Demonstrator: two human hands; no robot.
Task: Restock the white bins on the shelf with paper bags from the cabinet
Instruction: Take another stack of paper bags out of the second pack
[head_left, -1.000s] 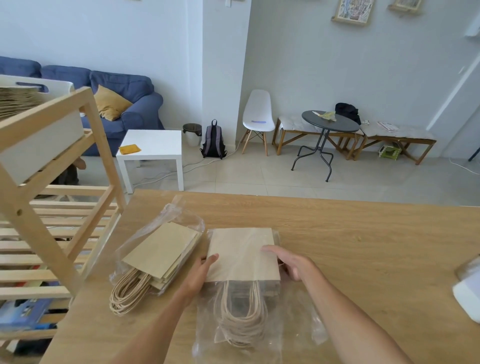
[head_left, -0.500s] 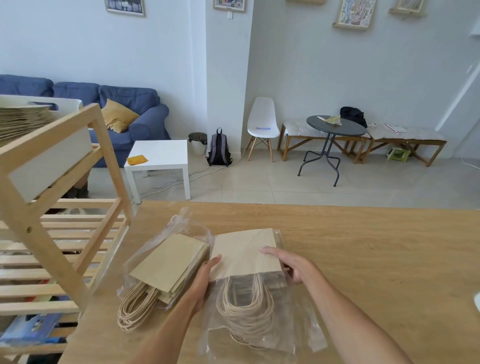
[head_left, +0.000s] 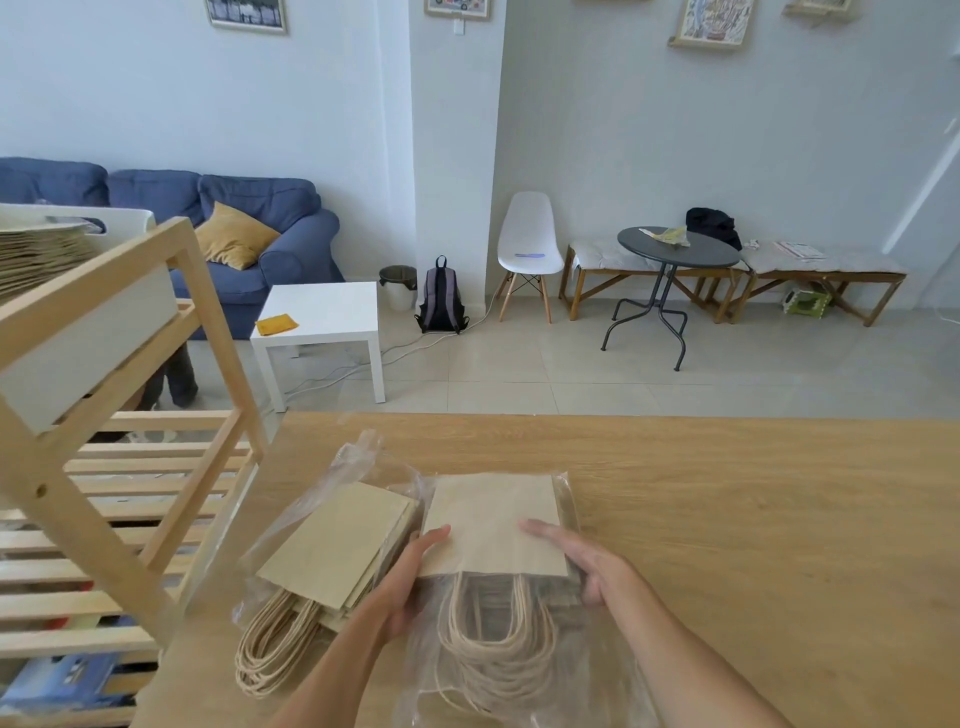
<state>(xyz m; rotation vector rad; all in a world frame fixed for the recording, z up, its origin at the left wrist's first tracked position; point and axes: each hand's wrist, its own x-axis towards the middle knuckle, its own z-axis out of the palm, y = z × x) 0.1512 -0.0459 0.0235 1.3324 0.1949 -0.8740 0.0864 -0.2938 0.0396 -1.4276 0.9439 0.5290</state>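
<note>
Two stacks of brown paper bags with twine handles lie on the wooden table (head_left: 727, 493), each in a clear plastic wrapper. My left hand (head_left: 405, 587) grips the left edge of the right stack (head_left: 493, 525), and my right hand (head_left: 587, 566) grips its right edge. The left stack (head_left: 337, 545) lies untouched beside it, its handles pointing toward me. On the wooden shelf (head_left: 208, 332) at far left stands a white bin (head_left: 88, 332) that holds more paper bags (head_left: 36, 254).
The shelf's slatted lower levels (head_left: 130, 499) sit close to the table's left edge. Beyond the table are a white side table (head_left: 322, 317), a blue sofa (head_left: 249, 244), a white chair (head_left: 527, 244), a round dark table (head_left: 675, 249) and wooden benches.
The view has tilted up and shifted slightly. Both hands stay on the right stack, which has slid a little further out of its plastic wrapper.
</note>
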